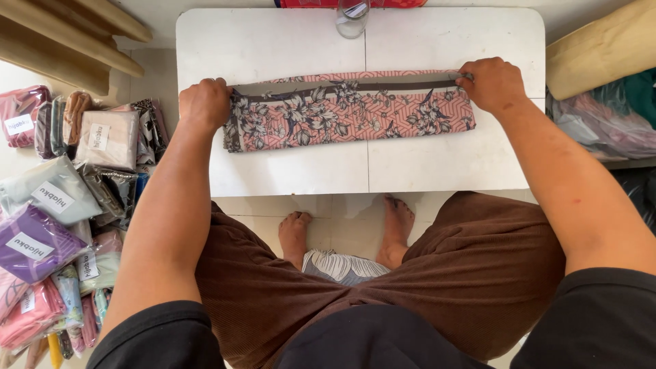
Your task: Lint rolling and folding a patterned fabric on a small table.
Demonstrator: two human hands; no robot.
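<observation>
Cloth, pink with a grey floral print and a dark grey border (348, 113), lies folded into a long narrow band across the middle of the white tabletop (273, 41), its length running left to right. It looks thin and limp, several layers stacked flat, so it should weigh very little, bend anywhere along its length and sag in the centre if lifted by the ends alone. The weave appears smooth, and the layers would likely slide over one another unless pinched together. The two short ends, where the folded edges meet, seem the surest places to grip.

That is where the hands are. The left hand (205, 102) rests knuckles-up on the left end, fingers curled down and closed on the cloth's edge. The right hand (493, 83) does the same at the right end, fingers pinching the upper corner by the grey border.

Beyond the band, a clear glass (352, 17) stands at the tabletop's far edge. On the floor to the left sits a heap of bagged, labelled fabrics (55, 205); more wrapped cloth (601, 116) lies to the right. Bare feet (345, 232) show below the tabletop.
</observation>
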